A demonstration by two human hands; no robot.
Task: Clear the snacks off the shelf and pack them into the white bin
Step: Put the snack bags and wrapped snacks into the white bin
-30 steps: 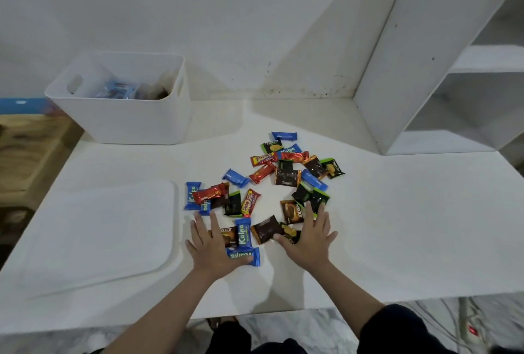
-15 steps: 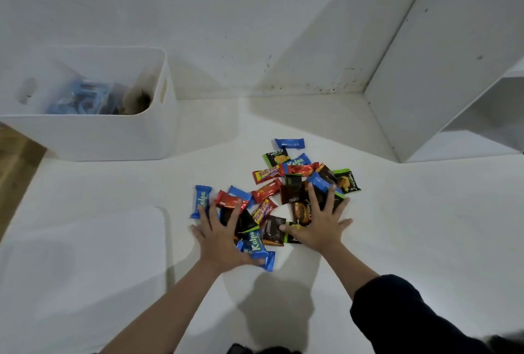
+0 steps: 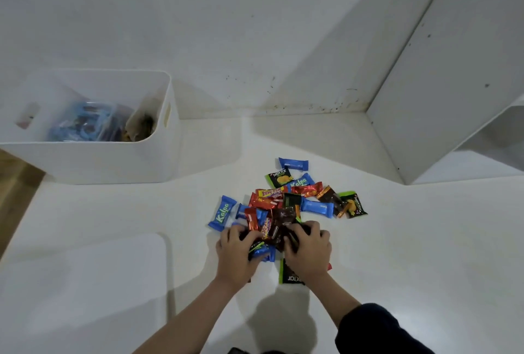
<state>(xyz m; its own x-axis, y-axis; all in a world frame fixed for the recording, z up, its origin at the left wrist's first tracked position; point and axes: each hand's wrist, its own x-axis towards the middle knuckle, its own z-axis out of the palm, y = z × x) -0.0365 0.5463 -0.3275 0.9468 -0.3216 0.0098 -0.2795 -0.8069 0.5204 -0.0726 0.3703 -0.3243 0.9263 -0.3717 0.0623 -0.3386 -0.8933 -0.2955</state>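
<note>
A heap of small snack packets (image 3: pixel 286 203), blue, red, brown and green-black, lies on the white shelf top (image 3: pixel 397 240). My left hand (image 3: pixel 236 251) and my right hand (image 3: pixel 309 248) sit side by side at the heap's near edge, fingers curled around a bunch of packets pressed between them. A green-black Nextar packet (image 3: pixel 289 275) pokes out under my right hand. The white bin (image 3: pixel 93 161) stands at the back left, with several packets inside it.
A flat white lid (image 3: pixel 85 291) lies at the front left. A white upright panel and open shelf compartments (image 3: pixel 453 84) rise at the right. The wall runs along the back. A wooden surface (image 3: pixel 14 183) shows past the left edge.
Both hands went from flat and spread on the packets to curled, drawing the near packets together into a tighter heap. The camera has moved closer and looks more steeply down.
</note>
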